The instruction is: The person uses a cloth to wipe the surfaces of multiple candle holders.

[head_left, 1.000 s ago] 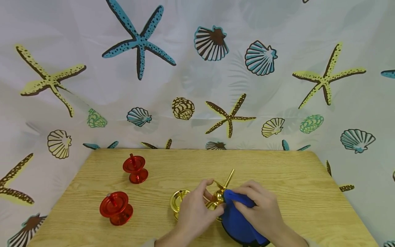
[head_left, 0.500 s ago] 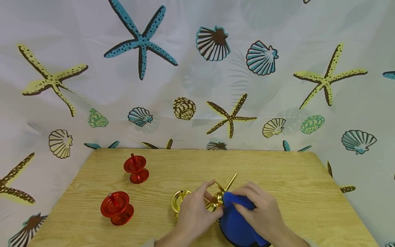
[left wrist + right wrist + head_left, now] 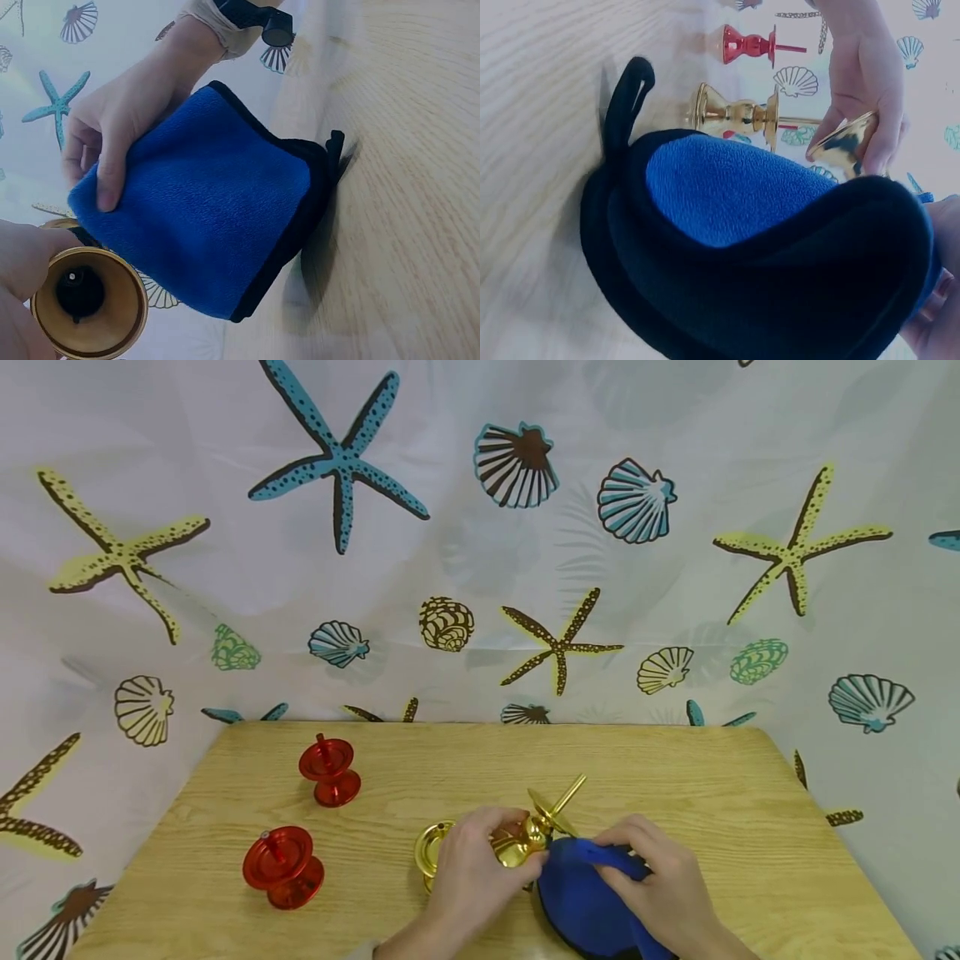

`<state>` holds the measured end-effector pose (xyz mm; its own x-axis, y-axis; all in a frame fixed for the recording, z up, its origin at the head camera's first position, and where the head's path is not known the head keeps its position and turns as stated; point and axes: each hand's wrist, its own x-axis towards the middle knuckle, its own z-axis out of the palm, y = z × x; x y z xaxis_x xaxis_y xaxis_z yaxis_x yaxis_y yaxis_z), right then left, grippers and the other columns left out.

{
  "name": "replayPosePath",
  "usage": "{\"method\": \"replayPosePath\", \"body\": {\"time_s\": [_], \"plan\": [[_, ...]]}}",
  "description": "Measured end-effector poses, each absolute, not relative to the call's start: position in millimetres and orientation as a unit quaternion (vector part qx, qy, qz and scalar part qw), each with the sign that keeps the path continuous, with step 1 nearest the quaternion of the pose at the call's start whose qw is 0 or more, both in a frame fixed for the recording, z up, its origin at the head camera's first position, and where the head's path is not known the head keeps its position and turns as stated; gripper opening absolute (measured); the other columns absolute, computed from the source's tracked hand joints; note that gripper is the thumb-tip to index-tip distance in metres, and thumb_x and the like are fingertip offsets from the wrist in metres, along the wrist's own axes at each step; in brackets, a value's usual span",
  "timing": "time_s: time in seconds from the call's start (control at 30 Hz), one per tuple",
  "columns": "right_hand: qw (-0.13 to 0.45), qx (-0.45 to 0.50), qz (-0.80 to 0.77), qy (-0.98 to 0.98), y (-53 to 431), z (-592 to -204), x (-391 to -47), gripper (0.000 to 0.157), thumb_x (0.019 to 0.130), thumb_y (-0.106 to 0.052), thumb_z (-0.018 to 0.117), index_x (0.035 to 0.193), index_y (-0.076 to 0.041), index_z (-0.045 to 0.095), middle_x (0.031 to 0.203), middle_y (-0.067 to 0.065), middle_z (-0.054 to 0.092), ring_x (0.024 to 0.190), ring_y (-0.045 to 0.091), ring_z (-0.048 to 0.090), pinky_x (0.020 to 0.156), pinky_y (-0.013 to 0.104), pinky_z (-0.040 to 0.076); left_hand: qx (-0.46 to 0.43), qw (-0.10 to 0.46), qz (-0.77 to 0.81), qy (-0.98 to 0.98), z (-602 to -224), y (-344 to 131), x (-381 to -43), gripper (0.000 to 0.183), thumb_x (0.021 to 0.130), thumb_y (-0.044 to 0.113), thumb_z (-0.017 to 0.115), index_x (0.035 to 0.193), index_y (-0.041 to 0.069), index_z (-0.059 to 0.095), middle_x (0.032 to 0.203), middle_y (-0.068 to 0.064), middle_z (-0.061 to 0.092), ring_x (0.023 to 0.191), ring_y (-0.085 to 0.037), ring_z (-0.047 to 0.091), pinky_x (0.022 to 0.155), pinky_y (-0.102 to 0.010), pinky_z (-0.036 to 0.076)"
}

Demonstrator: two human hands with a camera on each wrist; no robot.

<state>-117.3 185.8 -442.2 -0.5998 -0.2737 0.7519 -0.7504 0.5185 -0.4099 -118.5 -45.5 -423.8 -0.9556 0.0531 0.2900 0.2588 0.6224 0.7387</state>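
Observation:
My left hand (image 3: 474,868) grips a shiny gold candlestick (image 3: 534,833) between thumb and fingers. The candlestick is tilted, its disc and thin spike pointing up and to the right. In the left wrist view, its hollow base (image 3: 90,304) faces the camera. My right hand (image 3: 663,881) pinches a blue cloth (image 3: 581,893) with black edging just right of the candlestick. The cloth hangs down toward the table; its black underside (image 3: 780,300) and a black loop (image 3: 630,94) show in the right wrist view. Whether cloth and disc touch is hard to tell.
A second gold candlestick (image 3: 429,850) stands upright just left of my left hand, partly hidden by it. Two red candlesticks (image 3: 277,864) stand on the left of the wooden table (image 3: 675,760). Behind the table hangs a white curtain (image 3: 465,560) printed with shells and starfish.
My right hand has drawn the cloth right and slightly down, off the gold candlestick's middle. More of its disc now shows, and the spike leans further right. The left hand keeps its grip.

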Motion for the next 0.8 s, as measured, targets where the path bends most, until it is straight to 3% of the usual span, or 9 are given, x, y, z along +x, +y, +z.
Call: {"method": "replayPosePath", "body": {"time_s": [0.13,0.37,0.6,0.8], "plan": [[0.300,0.273,0.381,-0.831,193,-441,-117,0.046,0.068,0.013,0.090,0.099,-0.018,0.074,0.092,-0.003,0.075,0.077,0.000,0.066,0.062,0.012,0.052,-0.109,0.147,-0.428,-0.885,-422,-47,-118,0.038,0.072,0.019,0.096,0.107,0.018,0.079,0.097,0.007,0.076,0.094,-0.012,0.067,0.085,-0.029,0.051],[0.231,0.189,0.445,-0.844,206,-433,-124,0.028,0.079,0.001,0.088,0.104,-0.012,0.082,0.084,0.000,0.075,0.076,-0.005,0.065,0.056,0.018,0.055,-0.177,0.159,-0.421,-0.875,-422,-50,-112,0.041,0.072,0.014,0.097,0.110,0.016,0.081,0.091,0.006,0.070,0.087,-0.009,0.068,0.075,-0.020,0.048],[0.126,0.141,0.478,-0.858,223,-423,-142,0.012,0.093,-0.010,0.080,0.105,-0.011,0.081,0.099,0.006,0.078,0.085,-0.004,0.068,0.072,0.021,0.060,-0.232,0.154,-0.408,-0.870,-424,-50,-109,0.043,0.075,0.012,0.095,0.114,0.009,0.078,0.100,0.003,0.071,0.090,-0.008,0.067,0.076,-0.020,0.054],[0.082,0.123,0.495,-0.856,230,-414,-152,0.015,0.099,-0.012,0.074,0.110,-0.004,0.077,0.104,0.012,0.078,0.088,-0.003,0.070,0.074,0.023,0.060,-0.253,0.205,-0.378,-0.867,-429,-49,-110,0.039,0.073,0.013,0.096,0.108,0.012,0.080,0.094,0.005,0.071,0.087,-0.006,0.064,0.074,-0.018,0.050]]}}
